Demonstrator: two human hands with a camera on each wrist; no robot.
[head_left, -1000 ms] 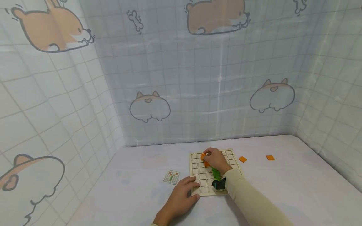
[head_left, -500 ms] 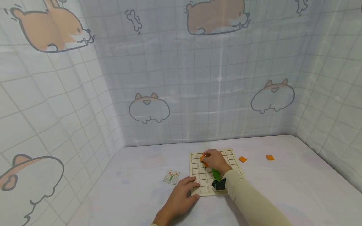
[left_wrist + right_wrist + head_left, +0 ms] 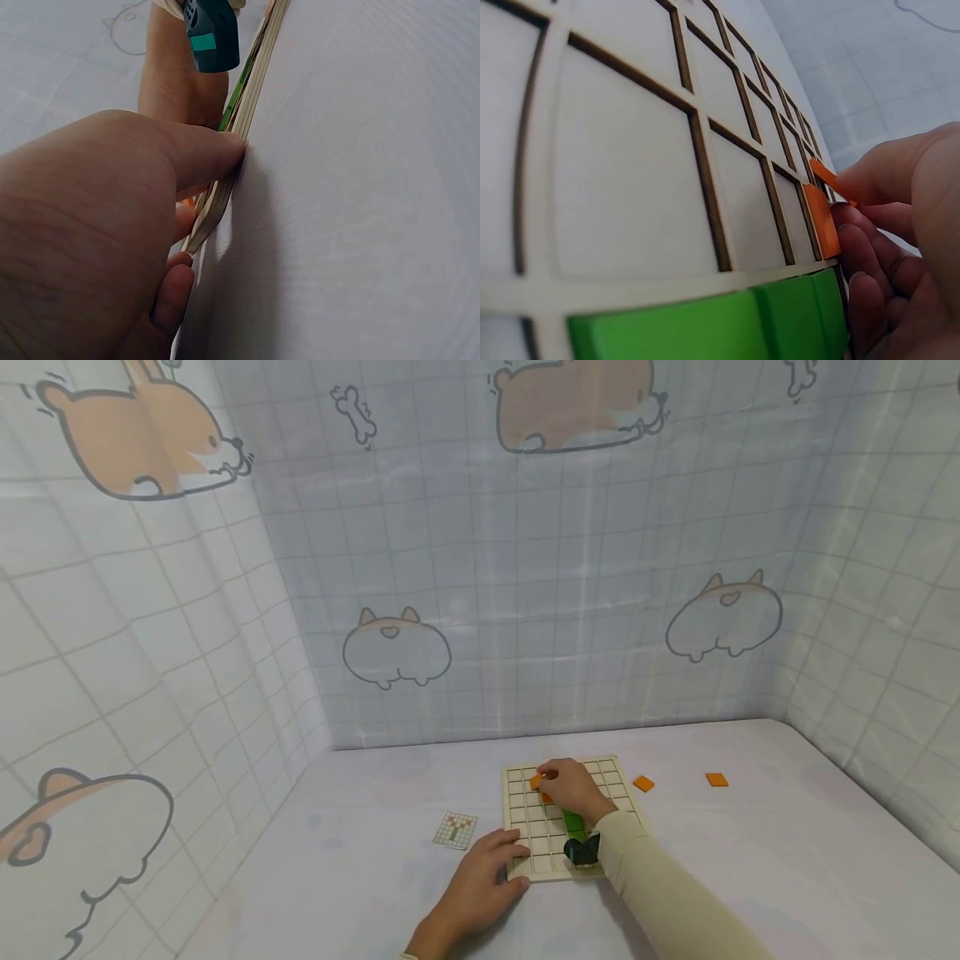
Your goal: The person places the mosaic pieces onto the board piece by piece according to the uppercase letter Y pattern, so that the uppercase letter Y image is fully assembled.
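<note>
A pale wooden grid board lies on the white-covered table. My left hand rests at its near left corner; in the left wrist view the thumb presses the board's edge. Over the board's far part, my right hand pinches an orange square tile between thumb and fingertips. The right wrist view shows this tile tilted at the grid. Just below it another orange tile sits in the board, beside a row of green tiles. My right hand partly covers the tiles in the head view.
A small pattern card with a coloured grid lies left of the board. Two loose orange tiles, one nearer and one farther off, lie to its right. A dark device is worn on the right wrist. Cloth walls with printed dogs surround the table.
The right hand and its orange tile have shifted slightly toward me and left, between the first frame and the second. The left hand and the board have stayed in place.
</note>
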